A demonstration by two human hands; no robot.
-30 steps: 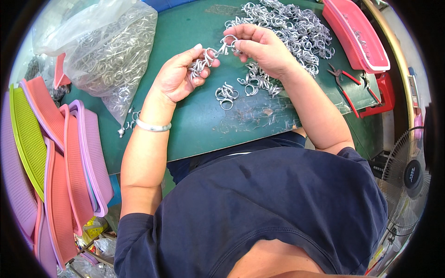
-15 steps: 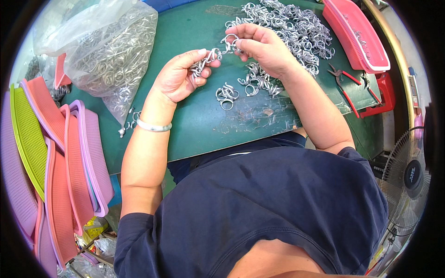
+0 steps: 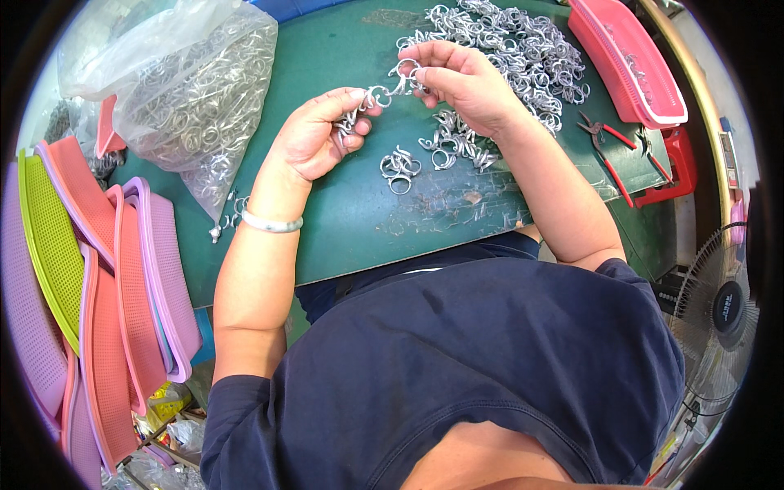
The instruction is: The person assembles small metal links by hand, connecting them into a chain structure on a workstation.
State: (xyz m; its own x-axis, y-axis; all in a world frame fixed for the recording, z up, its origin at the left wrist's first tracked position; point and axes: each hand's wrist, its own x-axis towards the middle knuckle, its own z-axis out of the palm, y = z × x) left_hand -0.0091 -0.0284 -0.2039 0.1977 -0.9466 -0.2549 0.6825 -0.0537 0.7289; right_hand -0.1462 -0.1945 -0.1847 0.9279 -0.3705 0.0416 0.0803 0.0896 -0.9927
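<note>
My left hand (image 3: 314, 135) is closed on a small bunch of grey metal rings (image 3: 349, 121), one of which juts past the fingertips. Close by on its right, my right hand (image 3: 461, 86) pinches other metal rings (image 3: 404, 75) between thumb and fingers. How the rings in the two hands meet, if they do, is too small to tell. Below the hands a little cluster of rings (image 3: 400, 169) lies on the green table (image 3: 327, 237). Another small heap (image 3: 457, 143) sits under my right wrist, and a large pile of rings (image 3: 531, 53) spreads behind that hand.
A clear plastic bag full of rings (image 3: 204, 90) stands at the left. Stacked coloured baskets (image 3: 106, 286) crowd the left edge. To the right are a pink basket (image 3: 633, 69), red-handled pliers (image 3: 600, 143) and a fan (image 3: 723, 306) beyond the table.
Both hands stay nearly in place. The rings at my left fingertips have shifted slightly, and the left fingers have moved a little.
</note>
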